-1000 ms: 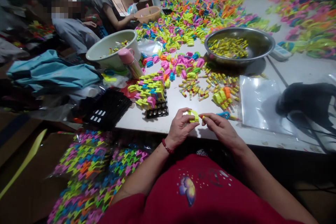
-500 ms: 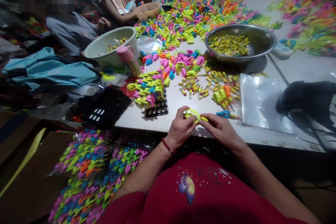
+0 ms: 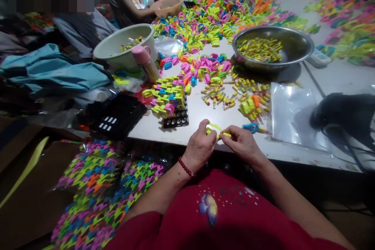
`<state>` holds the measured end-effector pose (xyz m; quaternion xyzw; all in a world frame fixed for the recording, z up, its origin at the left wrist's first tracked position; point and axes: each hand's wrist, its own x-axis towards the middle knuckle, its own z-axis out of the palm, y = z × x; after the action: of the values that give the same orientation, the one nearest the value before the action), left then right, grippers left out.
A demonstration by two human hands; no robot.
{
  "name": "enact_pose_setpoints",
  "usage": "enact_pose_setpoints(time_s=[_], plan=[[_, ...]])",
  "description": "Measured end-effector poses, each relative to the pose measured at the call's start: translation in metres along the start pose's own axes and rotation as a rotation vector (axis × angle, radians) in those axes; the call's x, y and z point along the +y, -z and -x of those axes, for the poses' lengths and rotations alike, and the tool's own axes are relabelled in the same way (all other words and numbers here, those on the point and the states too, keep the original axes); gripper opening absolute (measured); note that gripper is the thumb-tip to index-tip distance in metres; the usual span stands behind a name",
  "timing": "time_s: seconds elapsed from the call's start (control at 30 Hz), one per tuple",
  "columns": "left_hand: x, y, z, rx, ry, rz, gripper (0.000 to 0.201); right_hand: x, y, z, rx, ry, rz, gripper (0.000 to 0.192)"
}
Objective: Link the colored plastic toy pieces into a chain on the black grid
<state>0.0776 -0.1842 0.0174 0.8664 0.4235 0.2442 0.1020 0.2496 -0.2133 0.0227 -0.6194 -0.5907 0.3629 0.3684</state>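
My left hand (image 3: 200, 144) pinches a small yellow-green plastic clip (image 3: 213, 127) just above the white table's near edge (image 3: 205, 113). My right hand (image 3: 243, 142) meets it from the right, holding a short yellow tube (image 3: 225, 135) against the clip. Both hands touch at the fingertips. A blue clip (image 3: 250, 127) lies on the table just beyond my right hand. A small cluster of yellow and orange clips (image 3: 249, 106) sits farther back, among scattered small yellow tubes (image 3: 222, 95).
A steel bowl (image 3: 293, 50) of yellow tubes stands at back right, a pale green bowl (image 3: 117, 52) and pink bottle (image 3: 143, 60) at back left. Stacked clips (image 3: 166, 95) rest on a black tray (image 3: 177, 119). A clear plastic bag (image 3: 290, 115) lies right. Other people sit at far left.
My right hand has brought the yellow tube up to the clip in my left hand; both hands have closed together and shifted slightly toward me.
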Motion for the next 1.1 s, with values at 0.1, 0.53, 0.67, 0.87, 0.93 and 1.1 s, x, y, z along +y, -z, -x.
enact_pose_setpoints(time_s=[0.1, 0.53, 0.67, 0.87, 0.93, 1.1], plan=[[-0.005, 0.002, 0.004, -0.028, -0.003, -0.040, 0.019, 0.002, -0.006, -0.001, -0.017, 0.004, 0.011, 0.022], [-0.059, 0.062, 0.043, 0.115, 0.009, 0.127, 0.045, 0.011, -0.062, -0.031, -0.233, 0.324, 0.319, 0.026], [-0.101, 0.088, 0.030, 0.282, 0.023, 0.030, 0.039, -0.004, -0.091, -0.069, -0.129, 0.306, 0.063, 0.023], [-0.148, 0.105, -0.006, 0.148, -0.173, 0.103, 0.046, -0.017, -0.134, -0.108, -0.081, 0.310, -0.026, 0.028], [-0.156, 0.103, -0.013, 0.088, -0.211, 0.170, 0.044, -0.014, -0.143, -0.114, -0.076, 0.321, 0.018, 0.027], [-0.170, 0.092, -0.018, 0.047, -0.226, 0.247, 0.035, -0.004, -0.151, -0.122, -0.105, 0.334, 0.086, 0.028]])
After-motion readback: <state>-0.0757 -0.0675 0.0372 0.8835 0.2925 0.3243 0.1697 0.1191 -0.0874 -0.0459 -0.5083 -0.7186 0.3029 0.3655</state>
